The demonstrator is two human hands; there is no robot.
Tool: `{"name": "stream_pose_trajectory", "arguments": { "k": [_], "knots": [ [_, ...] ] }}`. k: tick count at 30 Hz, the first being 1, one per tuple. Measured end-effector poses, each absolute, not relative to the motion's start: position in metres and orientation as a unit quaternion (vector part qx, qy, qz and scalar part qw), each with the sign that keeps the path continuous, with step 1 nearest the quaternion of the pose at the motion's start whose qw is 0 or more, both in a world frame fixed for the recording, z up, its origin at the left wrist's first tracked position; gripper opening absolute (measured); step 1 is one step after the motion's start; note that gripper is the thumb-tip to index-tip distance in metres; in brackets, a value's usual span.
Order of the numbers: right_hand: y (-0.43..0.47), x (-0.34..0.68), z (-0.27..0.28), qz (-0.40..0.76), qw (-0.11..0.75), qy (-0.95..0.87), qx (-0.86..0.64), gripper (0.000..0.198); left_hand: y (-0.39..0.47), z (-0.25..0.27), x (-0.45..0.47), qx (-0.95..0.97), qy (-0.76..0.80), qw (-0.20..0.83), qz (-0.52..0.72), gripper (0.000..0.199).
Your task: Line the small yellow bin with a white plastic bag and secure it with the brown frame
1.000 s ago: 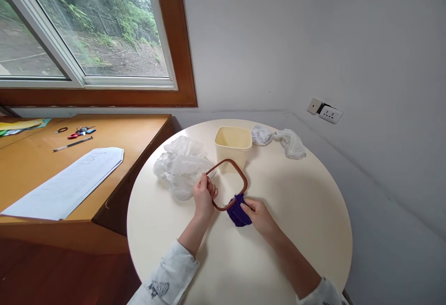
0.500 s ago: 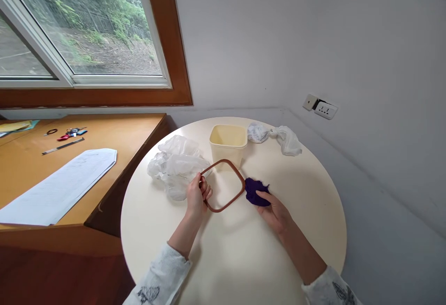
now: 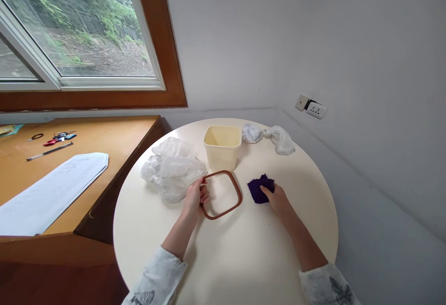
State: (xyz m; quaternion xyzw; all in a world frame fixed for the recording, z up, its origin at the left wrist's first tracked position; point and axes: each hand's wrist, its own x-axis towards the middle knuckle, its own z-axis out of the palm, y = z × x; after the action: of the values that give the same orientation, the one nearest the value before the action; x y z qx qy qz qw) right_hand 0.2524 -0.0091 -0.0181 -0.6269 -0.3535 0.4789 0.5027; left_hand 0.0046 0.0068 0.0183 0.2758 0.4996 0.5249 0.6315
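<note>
Here we are at the round table (image 3: 223, 261), and the two hands are well apart, each with something in its grip. The left hand (image 3: 193, 198) is closed on the near-left side of a brown ring (image 3: 239, 192), squarish with rounded corners, its opening pointing up and the tabletop showing through. Over on the other side, the right hand (image 3: 278, 198) pinches a purple cloth (image 3: 258, 190), thumb on top, ragged edges spreading out to the left of the fingers. So the cloth sits to the right of the ring, a strip of tabletop between the two; whether either one rests on the table, I can't tell.

Straight beyond the ring stands the tub (image 3: 222, 157), pale yellow, upright, mouth up, and the ring's far edge comes right up to its foot in this view. Touching? Can't say. Crowding in on the left, a heap of clear bags (image 3: 174, 170) lies just beyond the left hand. Past the tub to the right, there's white plastic (image 3: 282, 140) bunched in two lumps, well beyond the cloth.

Out on the desk (image 3: 130, 130), left of the table: papers (image 3: 57, 191), a pen (image 3: 49, 151), keys (image 3: 61, 137) and a dark band (image 3: 36, 136).
</note>
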Motion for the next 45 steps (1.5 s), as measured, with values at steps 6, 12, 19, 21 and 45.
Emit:
{"name": "stream_pose_trajectory", "arguments": {
  "k": [6, 12, 19, 21, 45],
  "knots": [
    [-0.007, 0.263, -0.029, 0.360, 0.517, -0.400, -0.665, 0.032, 0.006, 0.012, 0.003, 0.341, 0.551, 0.580, 0.493, 0.022],
    [-0.014, 0.258, -0.015, 0.399, 0.515, -0.404, -0.642, 0.024, 0.003, 0.007, 0.001, 0.468, 0.608, 0.418, 0.487, 0.043],
    [-0.022, 0.243, 0.015, 0.586, 0.571, -0.298, -0.492, 0.033, -0.003, 0.011, 0.004, 0.576, 0.615, 0.266, 0.469, 0.034],
    [-0.024, 0.236, 0.023, 0.623, 0.555, -0.309, -0.456, 0.032, -0.006, 0.015, 0.009, 0.591, 0.570, 0.272, 0.502, 0.022],
    [-0.012, 0.198, 0.050, 0.404, 0.364, -0.697, -0.468, 0.025, -0.016, 0.021, 0.024, 0.319, 0.287, 0.827, 0.363, 0.025]
  ]
}}
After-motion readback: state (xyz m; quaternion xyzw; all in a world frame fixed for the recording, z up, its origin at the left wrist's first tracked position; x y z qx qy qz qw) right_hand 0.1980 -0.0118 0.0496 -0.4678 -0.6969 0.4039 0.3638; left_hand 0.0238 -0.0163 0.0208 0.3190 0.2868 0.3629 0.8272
